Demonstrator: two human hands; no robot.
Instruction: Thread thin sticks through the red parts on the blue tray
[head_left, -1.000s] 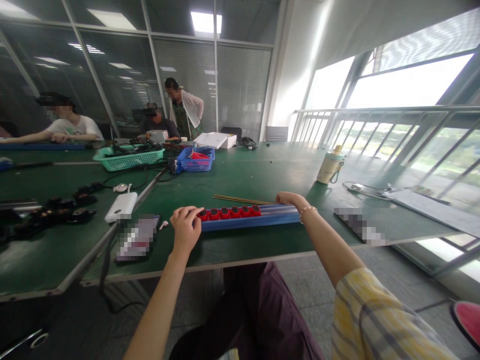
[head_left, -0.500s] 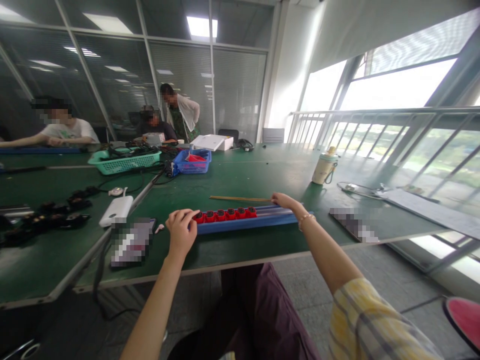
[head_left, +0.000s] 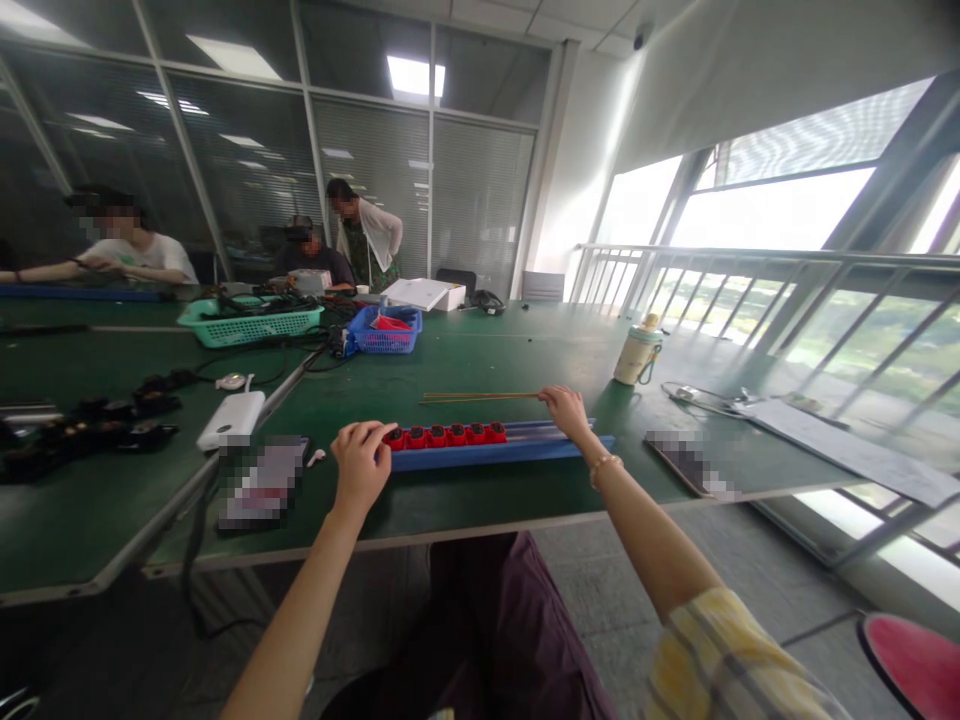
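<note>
- A blue tray (head_left: 487, 456) lies lengthwise near the table's front edge, beside a phone (head_left: 259, 490) and an earbud (head_left: 316, 458).
- The left hand (head_left: 361, 465) curls at the tray's left end, a finger by the end block; whether it grips firmly is hidden.
- Six red blocks (head_left: 457, 437) stand side by side in the tray's left part; metal rails (head_left: 536, 431) show along its right part.
- The right hand (head_left: 568, 412) appears to pinch the right end of some thin sticks (head_left: 480, 397), just beyond the tray.
- The blocks look lined up, while the sticks are outside the tray; how much is left cannot be told.
- Farther back stand a bottle (head_left: 637, 355) and two baskets.
</note>
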